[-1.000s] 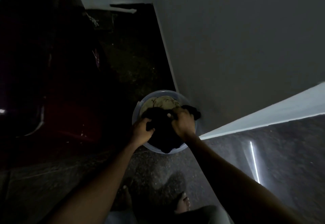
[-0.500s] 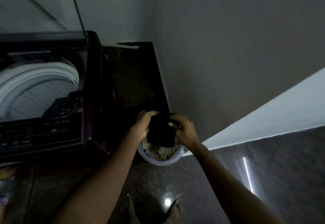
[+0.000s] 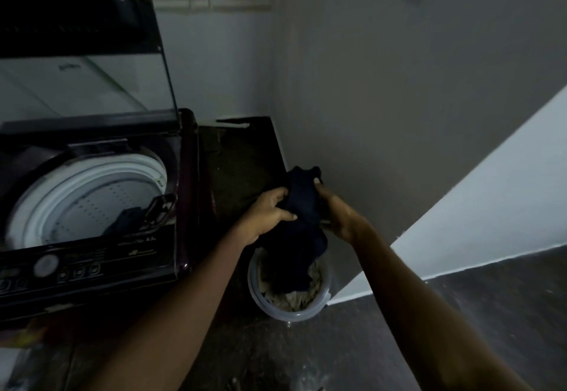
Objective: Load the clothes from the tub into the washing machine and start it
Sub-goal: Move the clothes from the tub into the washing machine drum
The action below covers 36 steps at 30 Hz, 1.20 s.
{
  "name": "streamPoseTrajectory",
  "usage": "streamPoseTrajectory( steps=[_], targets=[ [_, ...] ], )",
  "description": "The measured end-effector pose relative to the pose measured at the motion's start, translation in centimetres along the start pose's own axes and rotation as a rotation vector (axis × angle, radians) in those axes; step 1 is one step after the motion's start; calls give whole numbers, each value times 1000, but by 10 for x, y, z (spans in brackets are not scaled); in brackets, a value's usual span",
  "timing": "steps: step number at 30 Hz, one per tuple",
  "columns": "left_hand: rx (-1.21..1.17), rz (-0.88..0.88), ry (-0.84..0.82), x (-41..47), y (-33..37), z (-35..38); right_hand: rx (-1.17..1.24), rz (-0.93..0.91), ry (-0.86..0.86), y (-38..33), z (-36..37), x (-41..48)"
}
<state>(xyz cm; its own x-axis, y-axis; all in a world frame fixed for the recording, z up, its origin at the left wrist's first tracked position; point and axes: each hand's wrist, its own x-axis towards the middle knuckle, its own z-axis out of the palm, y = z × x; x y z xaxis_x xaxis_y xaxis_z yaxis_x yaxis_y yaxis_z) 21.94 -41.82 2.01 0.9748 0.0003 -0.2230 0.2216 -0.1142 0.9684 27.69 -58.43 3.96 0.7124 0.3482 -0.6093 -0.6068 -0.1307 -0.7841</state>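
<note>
A dark navy garment point(image 3: 302, 231) hangs between both hands above the pale round tub point(image 3: 319, 308) on the floor. My left hand point(image 3: 267, 212) grips its left side and my right hand point(image 3: 336, 211) grips its right side. The garment's lower end still dangles into the tub, over light-coloured clothes point(image 3: 294, 297). To the left stands the top-loading washing machine point(image 3: 184, 206) with its lid point(image 3: 92, 53) raised. Its white drum point(image 3: 89, 194) is open, and a dark piece of clothing point(image 3: 125, 219) lies inside.
The machine's control panel point(image 3: 76, 268) with a round knob faces me at lower left. A grey wall point(image 3: 399, 114) rises right behind the tub. A dark ledge point(image 3: 242, 160) lies between machine and wall. Speckled dark floor point(image 3: 337, 354) spreads below.
Both hands have lifted the dark garment up out of the tub. The view has tilted up, bringing the open washing machine and a window into sight.
</note>
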Motion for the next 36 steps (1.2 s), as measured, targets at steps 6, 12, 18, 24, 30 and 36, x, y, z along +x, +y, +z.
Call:
streamPoseTrajectory(
  steps=[6, 12, 18, 24, 30, 36],
  targets=[
    [338, 22, -19, -1, -18, -20, 50, -135, 86, -12, 3, 6],
    [197, -76, 111, -12, 4, -23, -196, -367, 84, -29, 10, -6],
    [-202, -111, 102, -10, 55, -17, -335, -561, 1, -47, 30, -20],
    [-259, -18, 164, -3, 64, -8, -322, -577, 22, -47, 12, -17],
    [-303, 28, 276, 3, 81, -5, -211, -498, 187, -16, -9, -27],
    [-583, 97, 227, -7, 109, -10, -429, -387, -54, 26, -2, -14]
  ],
)
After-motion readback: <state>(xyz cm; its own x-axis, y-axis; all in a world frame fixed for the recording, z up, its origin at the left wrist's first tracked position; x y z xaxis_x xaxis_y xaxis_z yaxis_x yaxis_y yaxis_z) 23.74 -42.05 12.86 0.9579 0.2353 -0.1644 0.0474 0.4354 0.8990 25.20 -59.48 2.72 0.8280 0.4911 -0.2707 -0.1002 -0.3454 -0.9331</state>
